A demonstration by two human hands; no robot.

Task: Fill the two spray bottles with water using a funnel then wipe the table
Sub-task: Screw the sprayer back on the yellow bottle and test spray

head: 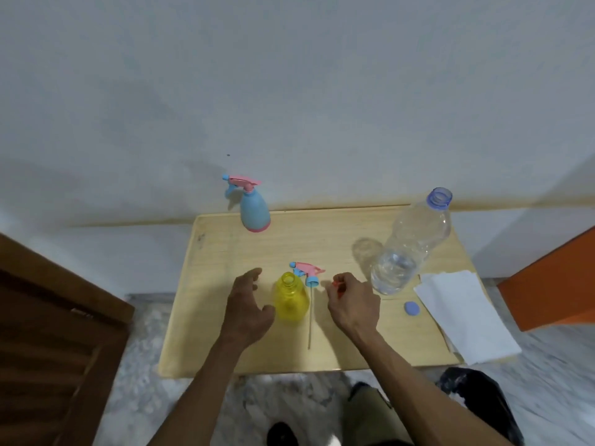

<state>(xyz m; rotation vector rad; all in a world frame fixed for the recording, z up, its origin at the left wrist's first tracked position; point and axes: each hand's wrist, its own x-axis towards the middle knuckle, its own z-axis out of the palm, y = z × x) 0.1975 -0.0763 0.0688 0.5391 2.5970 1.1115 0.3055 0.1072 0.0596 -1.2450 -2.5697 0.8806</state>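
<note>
A wooden table [225, 317] is set against a white wall [289, 75]; the yellow bottle [290, 297] is flanked by the spread left hand [248, 304] at nine o'clock and, at three o'clock, the right hand [352, 300] pinching an orange object [337, 286].

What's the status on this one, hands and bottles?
Left hand open beside the uncapped yellow bottle. Right hand pinching a small orange thing. Spray head lying behind the bottle, nothing blocking.

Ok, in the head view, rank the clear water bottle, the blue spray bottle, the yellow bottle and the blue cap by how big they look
Largest to smallest, as they look in the head view:
1. Clear water bottle
2. Blue spray bottle with its trigger head on
3. Yellow bottle, open-necked; it sits nearer the camera, so this order is unsure
4. Blue cap, plainly the smallest
</note>
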